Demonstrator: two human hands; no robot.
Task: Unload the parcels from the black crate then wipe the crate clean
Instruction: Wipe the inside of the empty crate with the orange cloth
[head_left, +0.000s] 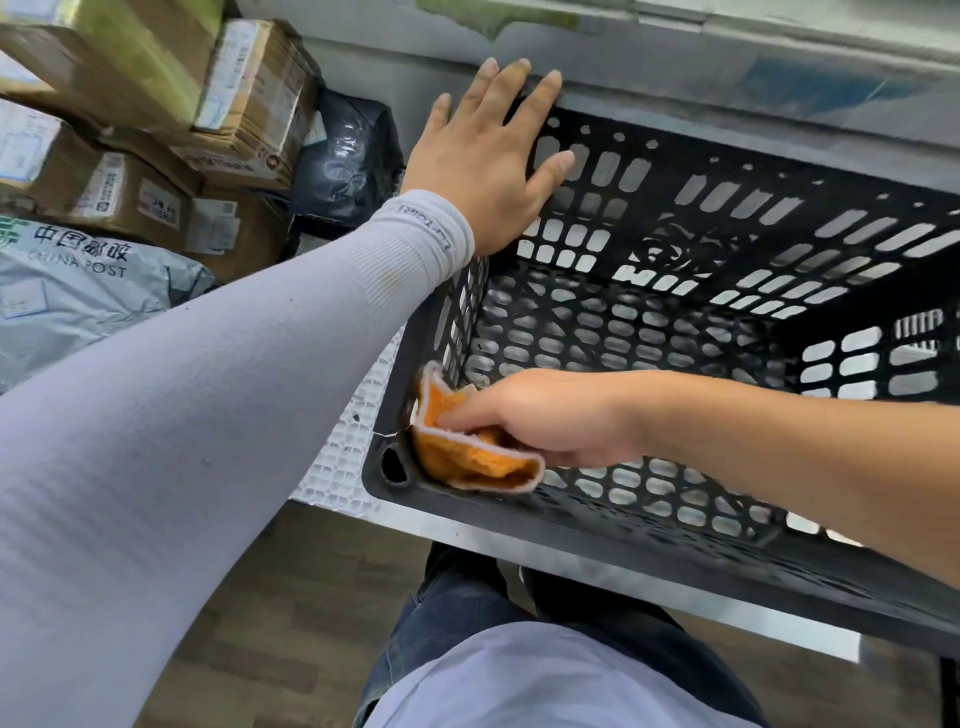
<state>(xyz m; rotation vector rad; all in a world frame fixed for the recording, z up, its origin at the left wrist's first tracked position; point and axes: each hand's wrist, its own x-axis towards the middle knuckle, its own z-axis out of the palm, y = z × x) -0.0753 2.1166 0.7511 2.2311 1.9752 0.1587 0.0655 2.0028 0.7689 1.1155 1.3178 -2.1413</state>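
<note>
The black perforated crate (701, 249) stands on a metal table, and no parcels show inside it. My left hand (488, 156) lies flat with straight fingers on the crate's far left corner and rim. My right hand (550, 415) grips a folded orange cloth (467, 457) and presses it against the crate's near left inner corner. Parcels are stacked at the left: brown cardboard boxes (156, 104), a black plastic bag (348, 156) and a grey China Post mailer (78, 291).
The table's metal front edge (571, 566) runs below the crate. A white gridded mat (348, 457) lies under the crate's left side. A grey wall (675, 67) is right behind the crate. My legs and a wooden floor (291, 597) are below.
</note>
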